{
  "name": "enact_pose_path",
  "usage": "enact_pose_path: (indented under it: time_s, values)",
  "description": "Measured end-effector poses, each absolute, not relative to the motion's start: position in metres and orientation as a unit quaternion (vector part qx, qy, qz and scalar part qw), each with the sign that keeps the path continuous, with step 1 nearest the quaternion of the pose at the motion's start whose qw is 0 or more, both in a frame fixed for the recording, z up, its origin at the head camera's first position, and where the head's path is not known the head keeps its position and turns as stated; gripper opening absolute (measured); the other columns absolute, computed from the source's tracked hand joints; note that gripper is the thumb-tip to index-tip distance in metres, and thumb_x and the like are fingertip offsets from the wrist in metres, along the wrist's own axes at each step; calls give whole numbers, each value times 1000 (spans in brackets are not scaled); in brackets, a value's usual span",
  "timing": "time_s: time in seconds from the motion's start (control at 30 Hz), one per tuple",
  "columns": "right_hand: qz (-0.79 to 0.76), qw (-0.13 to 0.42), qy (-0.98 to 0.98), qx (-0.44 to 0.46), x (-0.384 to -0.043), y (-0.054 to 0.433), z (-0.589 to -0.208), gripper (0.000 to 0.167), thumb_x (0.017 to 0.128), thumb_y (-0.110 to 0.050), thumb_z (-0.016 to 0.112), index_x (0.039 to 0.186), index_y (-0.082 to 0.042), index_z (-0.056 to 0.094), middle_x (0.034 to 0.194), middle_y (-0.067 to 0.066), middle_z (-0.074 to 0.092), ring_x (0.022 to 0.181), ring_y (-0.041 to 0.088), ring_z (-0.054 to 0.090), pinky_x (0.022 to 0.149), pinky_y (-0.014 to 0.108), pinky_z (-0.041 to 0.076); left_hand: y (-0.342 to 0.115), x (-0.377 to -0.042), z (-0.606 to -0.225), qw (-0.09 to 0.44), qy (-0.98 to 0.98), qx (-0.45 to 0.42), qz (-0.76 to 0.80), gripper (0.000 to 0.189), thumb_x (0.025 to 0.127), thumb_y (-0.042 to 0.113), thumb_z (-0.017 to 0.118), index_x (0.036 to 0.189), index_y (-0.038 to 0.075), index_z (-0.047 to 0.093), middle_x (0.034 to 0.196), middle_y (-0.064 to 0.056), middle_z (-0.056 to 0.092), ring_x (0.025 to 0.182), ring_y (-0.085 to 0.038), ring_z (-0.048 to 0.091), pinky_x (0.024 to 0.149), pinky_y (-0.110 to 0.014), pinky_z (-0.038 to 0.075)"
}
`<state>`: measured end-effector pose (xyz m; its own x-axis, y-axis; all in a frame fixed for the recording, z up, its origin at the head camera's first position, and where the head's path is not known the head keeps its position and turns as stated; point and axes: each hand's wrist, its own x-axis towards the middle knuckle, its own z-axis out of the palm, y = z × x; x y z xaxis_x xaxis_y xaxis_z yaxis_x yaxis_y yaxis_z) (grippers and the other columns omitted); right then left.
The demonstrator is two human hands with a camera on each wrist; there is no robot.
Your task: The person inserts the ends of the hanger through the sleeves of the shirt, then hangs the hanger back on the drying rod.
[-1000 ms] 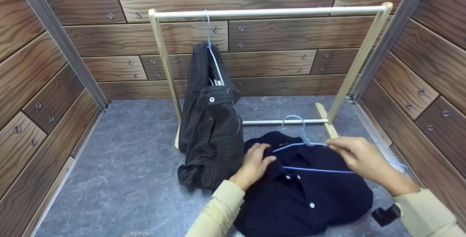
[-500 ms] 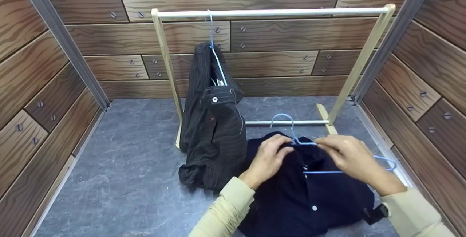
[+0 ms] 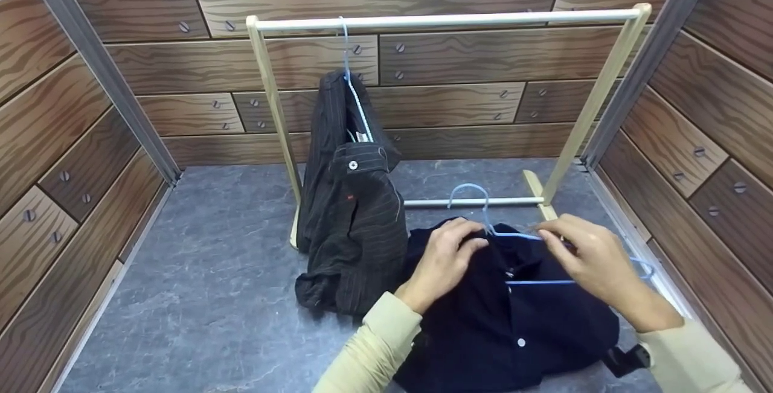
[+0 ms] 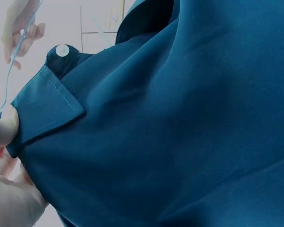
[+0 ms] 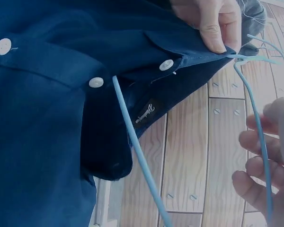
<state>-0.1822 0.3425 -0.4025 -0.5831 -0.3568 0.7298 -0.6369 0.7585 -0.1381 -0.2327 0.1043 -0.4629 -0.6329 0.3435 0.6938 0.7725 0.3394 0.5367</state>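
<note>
A navy buttoned shirt (image 3: 471,320) lies on the floor. Its collar is pinched between the thumb and fingers of my left hand (image 3: 444,260), close to the neck of a blue wire hanger (image 3: 468,186). In the left wrist view the collar flap (image 4: 47,106) shows in that grip. My right hand (image 3: 595,254) is at the hanger's right arm. Its fingers (image 5: 251,168) look loosely bent behind the wire (image 5: 258,123) in the right wrist view, without a firm pinch. The hanger's lower bar (image 5: 139,151) enters the shirt's neck opening; its left end is hidden inside the shirt.
Behind stands a clothes rack with a white top rail (image 3: 453,20) and wooden legs (image 3: 595,109). Dark striped trousers (image 3: 362,230) hang from it on another blue hanger (image 3: 346,49), reaching the floor beside the shirt. Wood-patterned walls (image 3: 78,139) enclose the grey floor (image 3: 199,272).
The hanger has moved left, its left arm passing into the shirt's neck. My left hand has moved right to the hanger's neck. My right hand's fingers have slid outward and loosened on the wire.
</note>
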Motion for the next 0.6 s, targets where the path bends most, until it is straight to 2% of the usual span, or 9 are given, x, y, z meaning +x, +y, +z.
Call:
enact_pose_path:
  time_s: [0.13,0.23,0.37,0.47,0.6]
  values:
    - [199,395,-855,272,-181,352,-400,14,80,4,69,88,-7,73,76,-4,63,65,4,49,60,19,41,102,-234,-460,238,-785,-345,-456,18,93,22,67,103,8,73,97,0,73,95,-11,68,88,-16,51]
    - [218,419,-848,239,-180,362,-399,12,81,5,66,86,-4,73,75,3,65,72,6,50,68,24,39,99,-236,-459,235,-787,-336,-460,18,93,22,67,104,8,73,98,-1,73,96,-11,68,89,-17,51]
    - [277,444,-839,151,-174,378,-399,15,86,8,60,94,4,72,83,8,65,84,-2,48,77,19,35,96,-237,-458,231,-788,-328,-468,17,93,21,67,103,8,72,97,0,72,95,-10,67,88,-17,51]
    - [372,419,-827,29,-168,389,-400,20,95,2,52,105,3,70,88,-5,63,86,-8,50,79,9,36,95,-238,-457,228,-787,-325,-472,16,94,20,66,103,9,72,96,0,72,93,-9,67,86,-17,51]
    - [551,330,-760,-99,-168,401,-411,24,103,-8,42,108,-3,65,82,-14,62,77,-1,58,70,11,48,94,-238,-455,223,-788,-322,-475,15,94,20,66,103,9,71,96,0,71,92,-8,66,84,-16,51]
